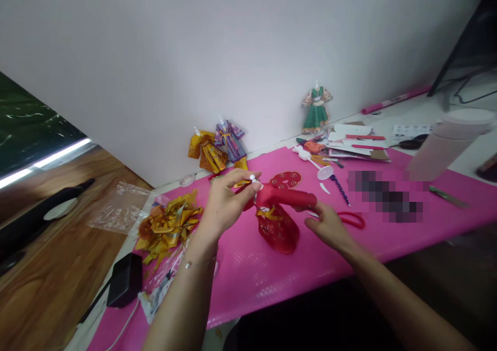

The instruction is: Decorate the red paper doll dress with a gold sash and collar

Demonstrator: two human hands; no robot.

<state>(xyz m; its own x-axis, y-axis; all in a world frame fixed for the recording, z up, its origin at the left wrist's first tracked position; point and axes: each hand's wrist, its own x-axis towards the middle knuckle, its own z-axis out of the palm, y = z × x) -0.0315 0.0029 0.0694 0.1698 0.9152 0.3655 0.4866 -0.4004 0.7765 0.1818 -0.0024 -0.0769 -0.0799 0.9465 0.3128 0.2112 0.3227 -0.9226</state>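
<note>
A small red doll dress (pixel 280 229) with a gold bow and a long red sleeve (pixel 293 196) is held above the pink mat (pixel 248 278). My left hand (pixel 229 201) pinches it at the white neck knob (pixel 252 177), thumb and fingers closed together. At the far end of the sleeve is my right hand (pixel 324 221), its fingertips at the sleeve's tip, the fingers partly hidden. Red-handled scissors (pixel 353 219) lie beside my right hand. Behind the dress rests a red patterned piece (pixel 286 180).
Gold scraps (pixel 171 227) and a black box (pixel 126 280) sit at left. Dressed figures (pixel 231 139) and a green one (pixel 316 110) lean near the wall. Papers (pixel 359 141), a white stand (pixel 310 159), a pen (pixel 340 190) and a large bottle (pixel 446 144) are at right.
</note>
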